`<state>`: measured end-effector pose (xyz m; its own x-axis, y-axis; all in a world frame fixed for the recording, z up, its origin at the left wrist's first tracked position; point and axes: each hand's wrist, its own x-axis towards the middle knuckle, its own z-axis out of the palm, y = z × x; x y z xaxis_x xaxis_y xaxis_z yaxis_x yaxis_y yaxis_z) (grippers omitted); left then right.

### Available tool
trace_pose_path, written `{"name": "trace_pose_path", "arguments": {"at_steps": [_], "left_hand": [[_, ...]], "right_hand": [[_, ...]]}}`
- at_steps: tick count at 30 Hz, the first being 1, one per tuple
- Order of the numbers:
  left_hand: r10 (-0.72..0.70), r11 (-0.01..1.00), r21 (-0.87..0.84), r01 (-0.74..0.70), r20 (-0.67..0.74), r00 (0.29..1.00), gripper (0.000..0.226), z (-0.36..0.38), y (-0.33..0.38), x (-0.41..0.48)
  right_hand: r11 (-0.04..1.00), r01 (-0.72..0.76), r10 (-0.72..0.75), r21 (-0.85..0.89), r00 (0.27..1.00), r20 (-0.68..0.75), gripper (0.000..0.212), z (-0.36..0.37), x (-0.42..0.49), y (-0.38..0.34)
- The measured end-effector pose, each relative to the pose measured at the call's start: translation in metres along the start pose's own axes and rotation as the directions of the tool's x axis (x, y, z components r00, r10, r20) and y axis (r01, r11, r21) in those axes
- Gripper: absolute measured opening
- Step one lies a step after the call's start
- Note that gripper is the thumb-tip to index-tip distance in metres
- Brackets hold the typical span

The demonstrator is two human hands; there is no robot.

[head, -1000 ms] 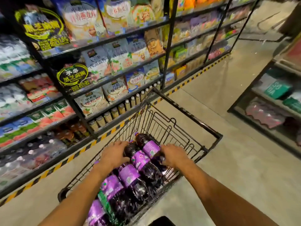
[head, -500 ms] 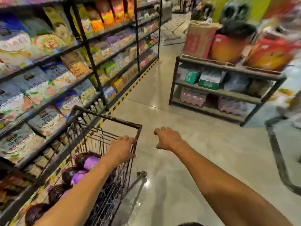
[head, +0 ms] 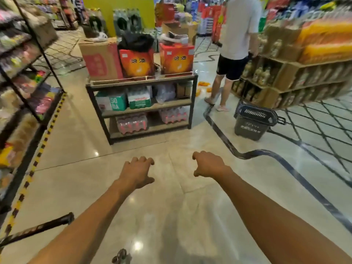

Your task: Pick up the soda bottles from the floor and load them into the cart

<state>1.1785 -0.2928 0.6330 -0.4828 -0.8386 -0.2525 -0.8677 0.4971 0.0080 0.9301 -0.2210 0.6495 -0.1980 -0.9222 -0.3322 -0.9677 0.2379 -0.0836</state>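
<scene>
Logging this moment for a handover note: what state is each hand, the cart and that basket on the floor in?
left hand: over the floor, fingers loosely curled, holding nothing.
right hand: fingers loosely curled, holding nothing.
cart: only a dark bar shows at lower left; neither hand touches it.
black basket: upright on the floor, nobody touching it; contents cannot be seen.
</scene>
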Motion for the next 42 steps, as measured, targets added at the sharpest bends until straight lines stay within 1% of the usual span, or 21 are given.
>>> {"name": "trace_pose_path", "arguments": {"at_steps": [2, 5, 7, 9, 12, 16, 18, 21, 22, 24, 29, 33, 36, 39, 42], "left_hand": [[0.111, 0.992, 0.059, -0.11, -0.011, 0.994, 0.07, -0.014, 0.023, 0.035], [0.264, 0.961, 0.085, -0.264, 0.003, 0.964, 0.069, -0.038, 0.072, 0.078], [0.35, 0.929, 0.126, -0.349, 0.018, 0.937, 0.069, -0.047, 0.109, 0.098], [0.45, 0.878, 0.173, -0.447, 0.027, 0.893, 0.068, -0.049, 0.148, 0.111], [0.584, 0.785, 0.226, -0.577, 0.042, 0.811, 0.065, -0.053, 0.207, 0.118], [0.699, 0.671, 0.265, -0.692, 0.084, 0.71, 0.065, -0.054, 0.285, 0.117], [0.744, 0.613, 0.281, -0.738, 0.108, 0.659, 0.065, -0.055, 0.322, 0.113], [0.819, 0.512, 0.328, -0.794, 0.092, 0.567, 0.065, -0.059, 0.377, 0.103], [0.837, 0.482, 0.346, -0.805, 0.089, 0.539, 0.066, -0.059, 0.396, 0.099], [0.858, 0.445, 0.363, -0.819, 0.091, 0.506, 0.066, -0.058, 0.431, 0.093], [0.895, 0.367, 0.372, -0.852, 0.11, 0.433, 0.068, -0.054, 0.51, 0.098], [0.899, 0.349, 0.372, -0.86, 0.126, 0.419, 0.066, -0.047, 0.574, 0.103], [0.902, 0.33, 0.362, -0.872, 0.151, 0.404, 0.066, -0.033, 0.619, 0.108], [0.909, 0.301, 0.345, -0.889, 0.177, 0.376, 0.067, -0.019, 0.658, 0.118], [0.92, 0.242, 0.355, -0.903, 0.212, 0.33, 0.067, -0.014, 0.705, 0.131]], "right_hand": [[0.996, -0.087, 0.087, 0.027, 0.996, 0.003, 0.065, -0.006, -0.003, 0.027], [0.971, -0.218, 0.222, 0.097, 0.975, -0.031, 0.066, -0.011, -0.021, 0.068], [0.942, -0.307, 0.314, 0.136, 0.949, -0.032, 0.065, -0.009, -0.041, 0.096], [0.903, -0.388, 0.399, 0.185, 0.917, -0.023, 0.063, -0.003, -0.066, 0.125], [0.823, -0.518, 0.533, 0.232, 0.846, -0.002, 0.063, 0.006, -0.104, 0.163], [0.701, -0.661, 0.687, 0.268, 0.726, -0.005, 0.064, 0.017, -0.154, 0.208], [0.64, -0.711, 0.744, 0.293, 0.668, -0.004, 0.064, 0.022, -0.179, 0.231], [0.545, -0.778, 0.81, 0.312, 0.584, 0.043, 0.065, 0.029, -0.215, 0.271], [0.513, -0.796, 0.828, 0.321, 0.558, 0.059, 0.065, 0.03, -0.227, 0.284], [0.466, -0.821, 0.852, 0.331, 0.517, 0.083, 0.065, 0.034, -0.246, 0.311], [0.395, -0.848, 0.884, 0.354, 0.456, 0.103, 0.068, 0.045, -0.281, 0.377], [0.357, -0.864, 0.9, 0.354, 0.419, 0.115, 0.067, 0.056, -0.301, 0.427], [0.334, -0.875, 0.909, 0.351, 0.397, 0.124, 0.071, 0.068, -0.31, 0.464], [0.312, -0.884, 0.91, 0.348, 0.383, 0.157, 0.068, 0.081, -0.315, 0.5], [0.294, -0.886, 0.911, 0.358, 0.373, 0.174, 0.067, 0.084, -0.314, 0.537]]}}
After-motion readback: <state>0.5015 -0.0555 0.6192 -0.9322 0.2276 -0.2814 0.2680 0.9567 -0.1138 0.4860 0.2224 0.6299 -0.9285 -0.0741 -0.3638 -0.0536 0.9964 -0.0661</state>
